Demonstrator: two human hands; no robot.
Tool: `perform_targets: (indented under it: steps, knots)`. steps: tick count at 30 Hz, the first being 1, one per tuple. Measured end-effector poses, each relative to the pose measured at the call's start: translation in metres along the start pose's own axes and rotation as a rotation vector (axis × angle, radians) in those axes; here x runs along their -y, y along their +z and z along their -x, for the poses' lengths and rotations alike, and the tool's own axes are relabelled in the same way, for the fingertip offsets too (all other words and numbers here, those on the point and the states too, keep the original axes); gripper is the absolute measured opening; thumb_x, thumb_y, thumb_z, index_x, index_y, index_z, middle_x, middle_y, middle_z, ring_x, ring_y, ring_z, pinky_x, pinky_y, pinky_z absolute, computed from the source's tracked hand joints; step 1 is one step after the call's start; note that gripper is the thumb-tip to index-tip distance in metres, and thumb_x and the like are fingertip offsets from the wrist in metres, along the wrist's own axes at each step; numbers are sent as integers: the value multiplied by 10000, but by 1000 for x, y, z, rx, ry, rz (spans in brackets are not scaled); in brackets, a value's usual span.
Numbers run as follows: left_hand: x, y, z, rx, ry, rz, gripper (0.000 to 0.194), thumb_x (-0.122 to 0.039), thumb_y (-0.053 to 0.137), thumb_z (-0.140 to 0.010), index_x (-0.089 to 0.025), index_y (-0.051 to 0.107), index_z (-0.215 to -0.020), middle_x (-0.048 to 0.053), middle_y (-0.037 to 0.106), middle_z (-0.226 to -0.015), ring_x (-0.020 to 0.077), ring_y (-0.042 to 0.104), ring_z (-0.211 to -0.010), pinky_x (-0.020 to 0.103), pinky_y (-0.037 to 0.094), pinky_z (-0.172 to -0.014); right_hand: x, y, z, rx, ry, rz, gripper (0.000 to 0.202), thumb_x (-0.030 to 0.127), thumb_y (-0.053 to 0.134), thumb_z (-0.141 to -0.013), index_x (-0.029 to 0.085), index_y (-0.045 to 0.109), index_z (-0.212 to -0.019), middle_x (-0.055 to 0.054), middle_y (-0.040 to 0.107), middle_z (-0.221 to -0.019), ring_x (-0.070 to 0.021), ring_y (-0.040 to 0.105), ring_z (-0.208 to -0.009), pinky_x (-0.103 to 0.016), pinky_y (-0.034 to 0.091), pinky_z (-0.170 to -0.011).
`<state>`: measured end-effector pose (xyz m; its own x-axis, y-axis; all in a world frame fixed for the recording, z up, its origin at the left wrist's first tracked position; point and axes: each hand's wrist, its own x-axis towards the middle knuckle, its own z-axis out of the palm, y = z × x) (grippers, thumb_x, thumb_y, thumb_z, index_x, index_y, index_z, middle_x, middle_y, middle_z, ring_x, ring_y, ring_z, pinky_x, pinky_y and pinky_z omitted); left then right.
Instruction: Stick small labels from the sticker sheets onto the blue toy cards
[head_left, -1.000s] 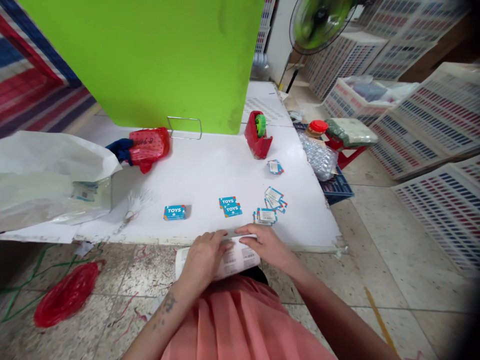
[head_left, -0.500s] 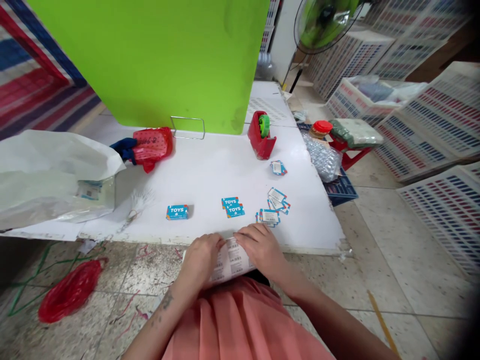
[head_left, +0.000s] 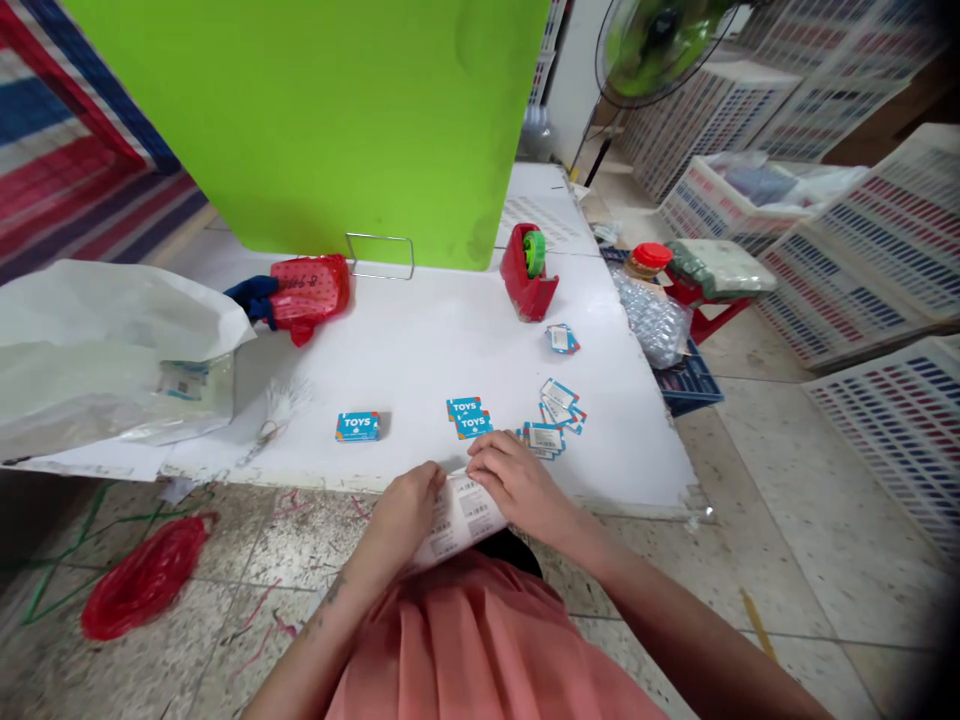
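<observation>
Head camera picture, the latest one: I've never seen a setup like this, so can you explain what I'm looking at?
There's no machine working here. A camera worn on a person's head looks forward and down, so the bare hands are the wearer's own. The left hand holds a white printed sheet by the table's near edge; the right hand has its fingers at the sheet's upper edge. On the white table lie blue TOYS cards, other cards showing white printed panels, and a red tape dispenser. A big green board stands behind.
</observation>
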<state>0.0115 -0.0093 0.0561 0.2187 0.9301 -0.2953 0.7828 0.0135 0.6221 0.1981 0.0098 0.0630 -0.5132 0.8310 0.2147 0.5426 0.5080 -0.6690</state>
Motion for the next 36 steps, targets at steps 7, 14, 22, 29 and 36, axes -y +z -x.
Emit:
perform_targets:
  steps: [7,14,22,29,36]
  knots:
    - [4,4,-2,21,10,-87,243,-203,352,-929,-187,562,-808,31,645,-779,162,583,-713,256,383,-648,-18,-9,-9,-111,133,-263,91,144,522,-854,203,583,-823,-33,590,-912,-161,559,-912,-311,440,-827]
    - [-12,19,1,13,323,-362,189,-177,412,-921,-181,600,-907,63,618,-1030,205,521,-955,346,413,-831,-66,-11,-39,-71,299,-156,55,155,581,-797,178,616,-761,-19,581,-823,-152,545,-800,-284,414,-718]
    - [-12,23,-3,-20,393,-425,178,-163,432,-912,-183,590,-992,39,481,-1343,223,443,-1068,386,404,-881,-75,0,-46,14,325,-56,87,123,588,-784,167,630,-721,-12,565,-771,-136,525,-737,-261,390,-679]
    - [-16,21,-7,-38,395,-442,181,-164,422,-915,-173,593,-972,71,480,-1339,229,450,-1053,387,404,-863,-76,0,-48,23,328,-19,86,126,596,-783,168,637,-719,-10,576,-764,-133,532,-731,-256,393,-681]
    - [-15,21,-12,-61,412,-482,190,-167,416,-913,-166,592,-983,66,475,-1354,234,461,-1025,391,423,-844,-78,2,-48,19,297,-11,96,129,592,-788,171,634,-712,-11,580,-763,-135,529,-747,-260,394,-695]
